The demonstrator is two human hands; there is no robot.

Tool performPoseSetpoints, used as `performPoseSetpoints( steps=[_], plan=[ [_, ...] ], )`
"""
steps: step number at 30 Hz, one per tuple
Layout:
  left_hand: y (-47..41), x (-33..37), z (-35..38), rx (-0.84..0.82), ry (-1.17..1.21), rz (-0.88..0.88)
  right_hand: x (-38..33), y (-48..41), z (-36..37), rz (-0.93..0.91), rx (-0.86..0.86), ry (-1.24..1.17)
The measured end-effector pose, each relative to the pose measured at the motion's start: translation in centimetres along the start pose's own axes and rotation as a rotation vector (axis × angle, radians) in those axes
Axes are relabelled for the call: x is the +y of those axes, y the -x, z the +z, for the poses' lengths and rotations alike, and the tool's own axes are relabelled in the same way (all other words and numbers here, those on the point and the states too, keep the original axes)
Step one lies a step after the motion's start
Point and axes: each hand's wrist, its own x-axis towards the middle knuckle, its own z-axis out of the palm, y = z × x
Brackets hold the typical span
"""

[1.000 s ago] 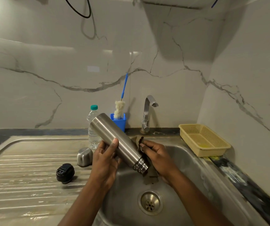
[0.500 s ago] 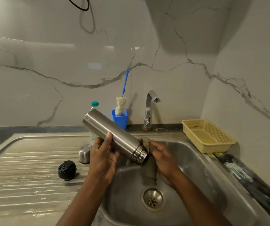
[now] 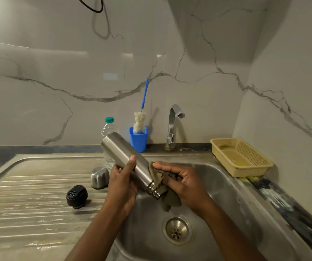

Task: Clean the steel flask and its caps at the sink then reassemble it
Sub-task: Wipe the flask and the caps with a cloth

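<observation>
The steel flask is tilted over the sink basin, its base up to the left and its threaded open neck down to the right. My left hand grips its middle, thumb across the top. My right hand holds a dark olive cloth against the flask's lower body and neck. A steel cup cap stands on the drainboard just left of my left hand. The black inner cap lies further left and nearer to me.
A drainboard spreads to the left. At the back stand a plastic water bottle, a blue cup holding a bottle brush, and the tap. A yellow basket sits at the right. The drain is below my hands.
My right hand has come back onto the flask with the cloth, now wrapped against its lower body and neck. The flask's neck end has dipped lower again.
</observation>
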Motion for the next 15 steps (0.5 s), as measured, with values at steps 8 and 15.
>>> performPoseSetpoints(
  steps=[8,15],
  plan=[
    [0.9,-0.9,-0.1,-0.228,-0.154,0.024,-1.1,-1.3,0.7,-0.027,0.078,0.01],
    [0.8,-1.0,0.0,-0.298,-0.22,0.047,-2.6,-4.7,0.9,-0.182,0.086,0.273]
  ],
)
